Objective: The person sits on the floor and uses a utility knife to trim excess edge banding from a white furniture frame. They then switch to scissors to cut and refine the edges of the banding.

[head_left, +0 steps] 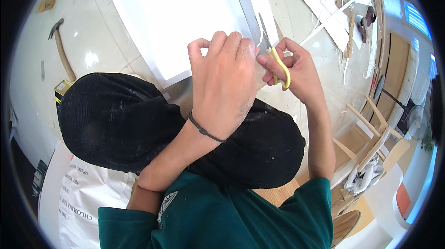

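Observation:
Yellow-handled scissors (283,70) are in my right hand (296,66), its thumb and fingers closed round the handle loops. Their metal blades point up and away, along the edge of a large white panel (181,12). My left hand (225,70), dusted with white powder, is right beside the scissors with its back up and fingers curled. From its fingertips a thin white strip (261,35) curves up next to the blades. Most of the left fingertips are hidden behind the hand. The panel, with a raised border, lies in front of my knees.
A claw hammer (61,49) lies on the tiled floor at left, near a yellow-black tape measure (61,89). White offcuts and strips (324,12) litter the floor at far right. A wooden chair (366,137) lies at right; a white printed sack (92,186) is at lower left.

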Action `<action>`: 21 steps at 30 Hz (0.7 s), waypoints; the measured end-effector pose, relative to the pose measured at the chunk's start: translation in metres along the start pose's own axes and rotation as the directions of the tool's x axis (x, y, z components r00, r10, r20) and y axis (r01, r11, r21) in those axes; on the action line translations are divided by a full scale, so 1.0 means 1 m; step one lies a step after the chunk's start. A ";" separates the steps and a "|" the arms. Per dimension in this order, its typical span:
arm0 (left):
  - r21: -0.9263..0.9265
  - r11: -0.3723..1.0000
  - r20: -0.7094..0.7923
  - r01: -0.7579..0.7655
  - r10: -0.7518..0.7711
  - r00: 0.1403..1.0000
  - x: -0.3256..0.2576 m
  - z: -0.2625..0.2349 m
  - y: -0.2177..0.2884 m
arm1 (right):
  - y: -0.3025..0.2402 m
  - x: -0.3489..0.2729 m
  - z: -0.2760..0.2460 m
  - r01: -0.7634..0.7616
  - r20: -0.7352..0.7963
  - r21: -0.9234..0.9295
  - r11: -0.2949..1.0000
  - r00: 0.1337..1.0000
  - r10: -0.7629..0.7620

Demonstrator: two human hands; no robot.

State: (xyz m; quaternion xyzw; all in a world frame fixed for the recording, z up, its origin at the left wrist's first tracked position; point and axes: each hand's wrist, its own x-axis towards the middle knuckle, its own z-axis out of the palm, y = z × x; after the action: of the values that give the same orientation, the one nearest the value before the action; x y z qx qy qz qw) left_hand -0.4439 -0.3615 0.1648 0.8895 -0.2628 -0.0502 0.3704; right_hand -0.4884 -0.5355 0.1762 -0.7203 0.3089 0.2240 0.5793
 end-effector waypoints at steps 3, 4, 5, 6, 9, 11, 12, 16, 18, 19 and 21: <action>-0.008 1.000 0.010 0.003 -0.003 1.000 0.001 -0.002 0.002 | 0.004 -0.001 0.004 0.046 -0.024 0.041 0.998 0.999 -0.045; -0.007 1.000 0.010 -0.001 0.001 1.000 0.001 -0.002 0.002 | 0.005 -0.001 0.004 0.065 -0.034 0.053 0.996 0.997 -0.063; -0.007 1.000 0.009 -0.004 0.004 1.000 0.001 -0.003 0.002 | 0.005 -0.002 0.004 0.062 -0.035 0.033 0.998 0.998 -0.061; -0.005 1.000 0.010 -0.008 0.008 1.000 0.002 -0.003 0.002 | 0.005 -0.002 0.004 0.060 -0.037 0.014 0.998 0.998 -0.060; -0.001 1.000 0.021 -0.016 0.016 1.000 0.002 -0.003 0.001 | 0.003 -0.002 0.005 0.060 -0.046 -0.047 0.997 0.997 -0.062; -0.013 1.000 0.028 -0.006 0.007 1.000 0.001 -0.003 0.002 | 0.001 -0.001 0.005 0.055 -0.040 -0.081 0.995 0.997 -0.059; -0.003 1.000 0.023 -0.019 0.019 1.000 0.001 -0.002 0.003 | -0.001 -0.001 0.005 0.052 -0.034 -0.091 0.995 0.998 -0.056; -0.011 0.999 0.025 -0.039 0.039 0.999 0.002 -0.003 0.006 | -0.006 -0.001 0.003 0.023 -0.030 -0.080 0.997 0.999 -0.025; -0.013 0.999 0.028 -0.038 0.038 0.999 0.002 -0.003 0.007 | -0.007 0.001 0.001 0.002 -0.035 -0.108 0.994 0.999 -0.006; -0.006 0.999 0.024 -0.039 0.039 0.999 0.002 -0.003 0.007 | -0.007 0.003 0.000 0.018 -0.023 -0.096 0.995 1.000 -0.020; -0.003 0.999 0.024 -0.036 0.036 0.999 0.003 -0.003 0.007 | -0.006 0.004 0.000 0.007 -0.029 -0.112 0.994 1.000 -0.011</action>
State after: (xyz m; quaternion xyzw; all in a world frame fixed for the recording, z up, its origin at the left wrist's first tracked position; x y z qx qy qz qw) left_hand -0.4434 -0.3649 0.1718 0.8836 -0.2831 -0.0545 0.3690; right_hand -0.4807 -0.5359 0.1778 -0.7564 0.3013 0.2276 0.5342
